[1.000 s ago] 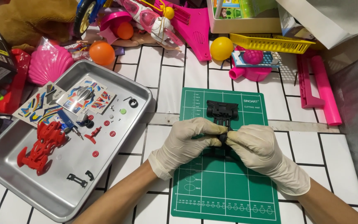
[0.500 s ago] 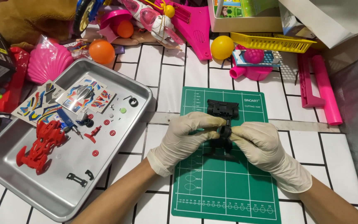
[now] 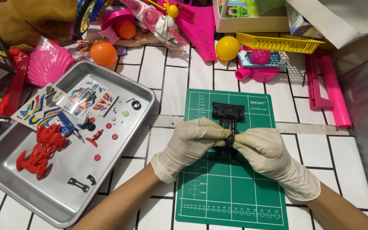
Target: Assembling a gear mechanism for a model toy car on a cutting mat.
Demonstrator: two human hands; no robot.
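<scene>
one black chassis (image 3: 228, 114) lies on the green mat (image 3: 231, 187), its near end pinched between two gloved hands: left hand (image 3: 191, 144) and right hand (image 3: 273, 159), fingers closed on it. left of the mat, one steel tray (image 3: 60, 204) holds one red car body (image 3: 39, 150) and two sticker sheets (image 3: 43, 104).

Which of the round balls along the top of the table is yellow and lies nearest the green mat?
The yellow ball just above the green cutting mat. The other two balls are orange and lie farther left, above the metal tray.
</scene>
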